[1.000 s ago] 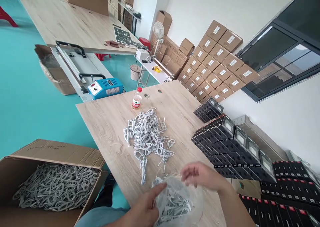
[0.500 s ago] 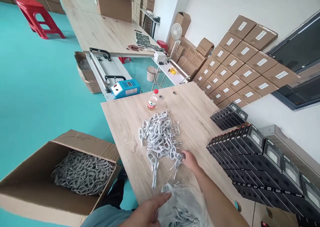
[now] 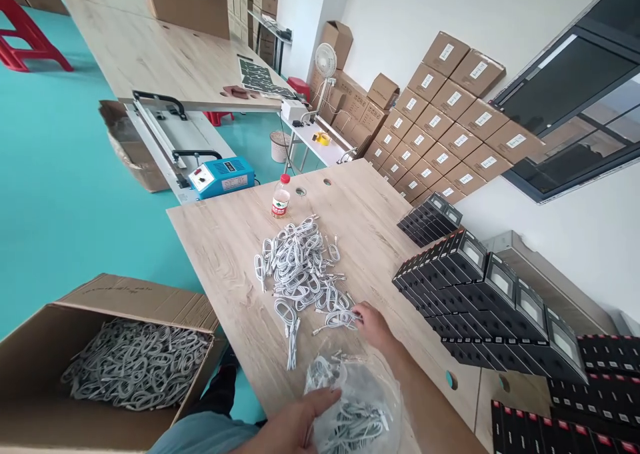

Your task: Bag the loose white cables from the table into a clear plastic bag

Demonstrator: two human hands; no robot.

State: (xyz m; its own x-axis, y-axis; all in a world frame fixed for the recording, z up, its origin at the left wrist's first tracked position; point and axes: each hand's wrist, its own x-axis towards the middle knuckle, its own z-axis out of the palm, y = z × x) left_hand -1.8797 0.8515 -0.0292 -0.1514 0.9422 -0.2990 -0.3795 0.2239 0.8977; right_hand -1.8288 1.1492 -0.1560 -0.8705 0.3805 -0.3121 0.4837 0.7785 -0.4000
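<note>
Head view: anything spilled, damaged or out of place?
No spill or damage visible. Mildly odd: a capped bottle stands upright just beyond the loose cables on the table, seemingly unrelated to them. The cartons' slant is probably camera tilt.

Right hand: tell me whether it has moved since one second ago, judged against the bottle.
Yes. The right hand has moved away from the plastic bag, forward toward the bottle, and is now at a cable bundle.

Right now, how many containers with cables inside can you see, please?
2: the clear plastic bag held by the left hand, and the open carton beside the table, at lower left. The stacked cartons may hide more, since their insides do not show.
</note>
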